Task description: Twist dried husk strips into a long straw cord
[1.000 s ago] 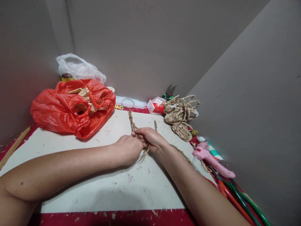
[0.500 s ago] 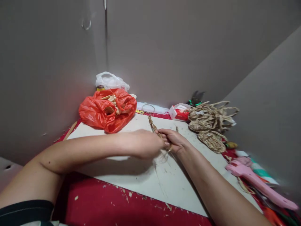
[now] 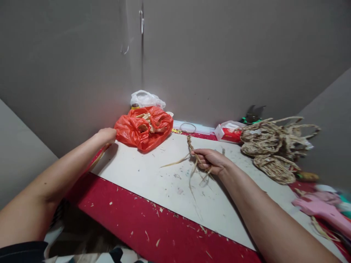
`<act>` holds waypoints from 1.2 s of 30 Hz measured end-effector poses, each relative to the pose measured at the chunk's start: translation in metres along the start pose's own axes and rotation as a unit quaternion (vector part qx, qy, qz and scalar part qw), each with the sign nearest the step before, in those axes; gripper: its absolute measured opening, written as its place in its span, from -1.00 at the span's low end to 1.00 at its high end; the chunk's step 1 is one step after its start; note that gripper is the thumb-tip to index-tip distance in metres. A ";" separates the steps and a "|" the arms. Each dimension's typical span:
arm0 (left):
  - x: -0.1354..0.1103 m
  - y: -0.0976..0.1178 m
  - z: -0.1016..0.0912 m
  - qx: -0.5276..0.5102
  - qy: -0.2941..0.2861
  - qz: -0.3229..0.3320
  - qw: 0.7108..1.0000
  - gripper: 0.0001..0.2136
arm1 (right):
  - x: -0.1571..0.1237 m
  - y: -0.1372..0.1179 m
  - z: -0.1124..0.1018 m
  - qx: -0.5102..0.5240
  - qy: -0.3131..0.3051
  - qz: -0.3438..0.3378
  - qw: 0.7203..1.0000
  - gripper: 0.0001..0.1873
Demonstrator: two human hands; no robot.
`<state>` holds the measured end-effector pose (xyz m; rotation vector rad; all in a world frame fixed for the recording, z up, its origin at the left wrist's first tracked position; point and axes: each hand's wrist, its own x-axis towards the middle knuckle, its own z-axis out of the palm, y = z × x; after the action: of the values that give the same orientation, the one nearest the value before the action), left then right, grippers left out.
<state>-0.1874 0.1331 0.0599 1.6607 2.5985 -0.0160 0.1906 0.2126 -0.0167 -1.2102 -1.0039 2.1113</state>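
My right hand (image 3: 210,160) is closed around a short braid of dry straw (image 3: 189,143) over the white board (image 3: 153,171). The braided end points away from me, and loose strands hang out below and to the left of the fingers. My left hand (image 3: 106,135) is at the left edge of the red-orange plastic bag (image 3: 127,129), which holds pale strips (image 3: 148,117). Its fingers are turned away and hidden. Below that hand, a tan strip (image 3: 101,155) lies along the board's left edge.
Woven straw sandals (image 3: 263,138) are piled at the right, near a red-and-white tissue pack (image 3: 229,132) and dark cutters (image 3: 253,114). A pink glue gun (image 3: 320,210) lies at far right. Behind the bag sits a white plastic bag (image 3: 148,100). Straw scraps dot the red tabletop (image 3: 137,226).
My left hand has left the straw braid and moved left to the side of the red-orange bag. My right hand still holds the braid. The view has turned left.
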 end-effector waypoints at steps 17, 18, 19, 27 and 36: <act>-0.047 0.059 -0.017 -0.490 -0.146 0.182 0.840 -0.80 | 0.003 -0.001 -0.002 -0.014 -0.037 -0.003 0.999 -0.80; -0.051 0.074 -0.014 -0.527 -0.186 0.194 0.807 -0.76 | 0.003 -0.001 -0.002 -0.013 -0.038 -0.008 0.999 -0.80; -0.055 0.088 -0.009 -0.553 -0.219 0.196 0.780 -0.74 | 0.003 -0.001 -0.003 -0.013 -0.039 -0.012 0.999 -0.80; -0.042 0.179 0.042 -0.654 -0.350 0.155 0.653 -0.80 | 0.011 -0.003 -0.011 -0.022 -0.079 -0.036 0.996 -0.85; -0.017 0.214 0.082 -0.648 -0.388 0.164 0.635 -0.81 | 0.005 -0.004 -0.008 -0.060 -0.054 -0.089 0.993 -0.83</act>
<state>0.0176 0.2048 -0.0158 1.0243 0.9786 0.7555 0.1952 0.2213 -0.0184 -1.0276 -1.2561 2.0187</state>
